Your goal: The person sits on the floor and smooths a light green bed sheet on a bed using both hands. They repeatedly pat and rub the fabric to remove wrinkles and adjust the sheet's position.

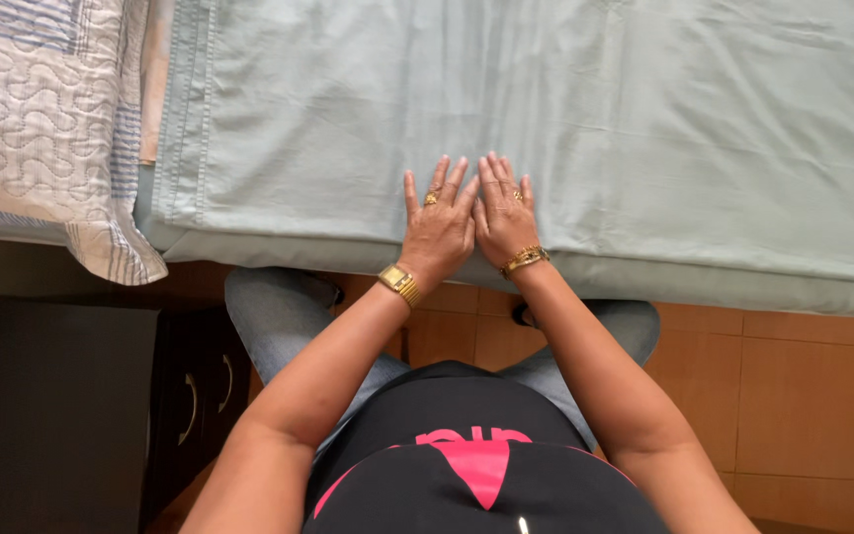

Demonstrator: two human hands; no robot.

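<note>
A pale green bedsheet (644,129) covers the bed in front of me, slightly wrinkled. My left hand (437,222) lies flat on the sheet near the bed's front edge, fingers together, with a gold ring and a gold wristwatch. Right beside it, touching thumb to thumb, my right hand (504,216) also lies flat on the sheet, wearing a ring and a gold bracelet. Neither hand holds anything.
A quilted patterned pillow (42,119) sits at the bed's left end, overhanging the edge. A dark cabinet with curved handles (71,415) stands at the lower left. Orange floor tiles (803,396) lie below the bed edge on the right.
</note>
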